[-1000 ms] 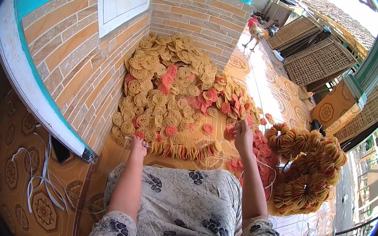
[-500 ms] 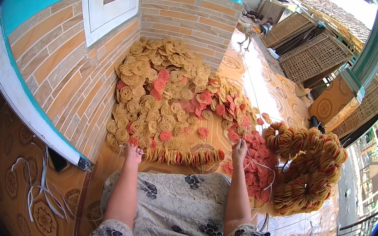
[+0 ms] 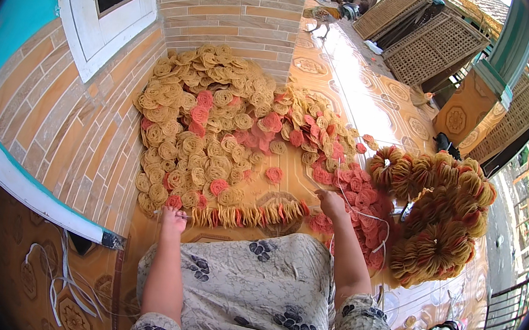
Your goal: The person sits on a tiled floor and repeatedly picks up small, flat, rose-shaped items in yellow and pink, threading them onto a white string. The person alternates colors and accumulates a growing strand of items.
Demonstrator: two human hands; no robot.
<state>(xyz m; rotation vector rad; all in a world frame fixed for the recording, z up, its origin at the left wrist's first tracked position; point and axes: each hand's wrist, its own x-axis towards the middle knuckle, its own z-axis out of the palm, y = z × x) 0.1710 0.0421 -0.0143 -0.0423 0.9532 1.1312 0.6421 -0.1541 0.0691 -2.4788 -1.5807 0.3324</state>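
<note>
A row of yellow and red lacy rounds, like raw noodle crackers [image 3: 249, 215], stands threaded on edge in front of my lap. At its left end, my left hand [image 3: 174, 218] is closed on a thin pale rod or stiff string that shows on both sides of the fingers. My right hand [image 3: 331, 204] is raised just beyond the row's right end, fingertips pinched together and pointing left. Whatever is between them is too small to make out. White string [image 3: 387, 232] loops over the pink rounds [image 3: 364, 198] beside that hand.
Loose yellow rounds [image 3: 179, 149] with some pink ones spread against the brick-patterned wall [image 3: 89, 114]. Finished-looking bundles of threaded rounds [image 3: 432, 257] lie at the right. White strips [image 3: 65, 279] lie at the left. A chicken [image 3: 321, 20] stands farther off near woven racks [image 3: 432, 44].
My right hand has shifted slightly left relative to the pink rounds, and its fingers now point left instead of up. My left hand stays at the row's left end. The view has turned slightly.
</note>
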